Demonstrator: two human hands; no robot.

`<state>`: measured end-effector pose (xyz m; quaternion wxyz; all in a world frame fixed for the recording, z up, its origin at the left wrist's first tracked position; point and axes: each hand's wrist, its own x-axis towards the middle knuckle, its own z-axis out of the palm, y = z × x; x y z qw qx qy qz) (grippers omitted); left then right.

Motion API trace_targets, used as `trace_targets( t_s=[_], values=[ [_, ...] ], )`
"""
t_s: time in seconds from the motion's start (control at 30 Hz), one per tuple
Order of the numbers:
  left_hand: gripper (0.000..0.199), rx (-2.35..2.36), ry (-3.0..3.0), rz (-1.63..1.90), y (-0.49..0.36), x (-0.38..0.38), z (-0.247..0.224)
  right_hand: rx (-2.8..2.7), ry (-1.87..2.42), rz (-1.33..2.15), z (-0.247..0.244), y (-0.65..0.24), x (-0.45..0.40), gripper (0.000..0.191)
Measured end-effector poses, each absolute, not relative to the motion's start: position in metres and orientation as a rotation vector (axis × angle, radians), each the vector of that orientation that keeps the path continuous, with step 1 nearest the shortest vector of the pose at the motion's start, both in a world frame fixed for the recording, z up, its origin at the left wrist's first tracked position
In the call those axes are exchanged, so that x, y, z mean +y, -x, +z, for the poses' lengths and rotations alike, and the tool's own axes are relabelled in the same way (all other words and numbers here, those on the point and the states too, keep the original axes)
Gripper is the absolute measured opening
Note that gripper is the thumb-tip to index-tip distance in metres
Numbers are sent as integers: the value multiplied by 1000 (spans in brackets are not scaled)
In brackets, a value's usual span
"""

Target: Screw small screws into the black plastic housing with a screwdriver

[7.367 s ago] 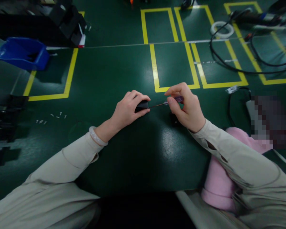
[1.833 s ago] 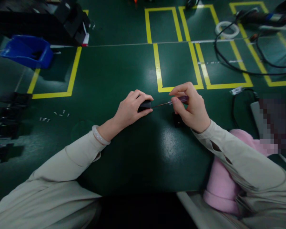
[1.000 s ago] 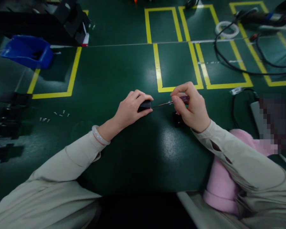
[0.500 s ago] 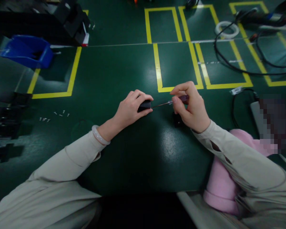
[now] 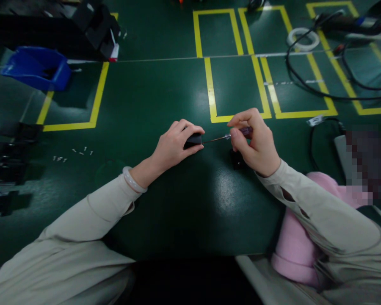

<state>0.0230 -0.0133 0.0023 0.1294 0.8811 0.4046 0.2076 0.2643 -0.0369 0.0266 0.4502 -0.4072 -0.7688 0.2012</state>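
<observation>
My left hand point(image 5: 178, 143) grips a small black block-shaped part point(image 5: 195, 139) against the green tabletop, thumb on the near side and fingers on the far side. In my right hand point(image 5: 254, 142) is a screwdriver point(image 5: 227, 136), pinched by its purplish clear handle. Its thin shaft points left, and the tip meets the right end of the black part. What the tip touches is too small to make out. A second small black piece point(image 5: 237, 161) lies on the table just under my right hand, partly covered by it.
Several small screws point(image 5: 82, 151) lie loose on the left. Beyond them sit a blue bin point(image 5: 38, 70) and, at the left edge, black parts point(image 5: 11, 169). A white ring point(image 5: 303, 40), black cables point(image 5: 296, 76) and a pink cloth item point(image 5: 294, 250) are on the right.
Hardly anything differs. The screwdriver handle appears turned slightly in my right hand; both hands keep their places.
</observation>
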Motion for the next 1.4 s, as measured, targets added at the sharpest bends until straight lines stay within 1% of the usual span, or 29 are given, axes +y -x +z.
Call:
trace_targets(
  t_s=[0.07, 0.17, 0.3, 0.4, 0.5, 0.6, 0.73, 1.07, 1.2, 1.4],
  values=[
    [33, 1173, -2561, 610, -23, -13, 2, -1906, 1014, 507, 29, -264, -37, 7],
    [33, 1169, -2561, 616, -22, -13, 1, -1920, 1004, 506, 31, -263, -37, 15],
    [33, 1176, -2557, 609, -23, -13, 1, -1905, 1003, 500, 29, -264, -37, 4],
    [33, 1175, -2560, 609, -23, -13, 1, -1910, 1012, 494, 27, -264, -37, 10],
    [33, 1177, -2564, 604, -22, -13, 1, -1917, 1017, 491, 29, -264, -38, 5],
    [33, 1176, -2563, 604, -22, -13, 1, -1924, 1007, 490, 31, -263, -38, 11],
    [33, 1181, -2551, 599, -23, -13, 1, -1914, 1018, 495, 29, -264, -38, 8],
    [32, 1184, -2533, 586, -22, -14, 3, -1916, 1031, 536, 29, -263, -38, 17],
    [31, 1184, -2532, 590, -22, -14, 2, -1899, 1009, 503, 26, -264, -37, 11],
    [32, 1179, -2548, 596, -23, -13, 3, -1915, 1035, 490, 28, -264, -38, 13]
  ],
)
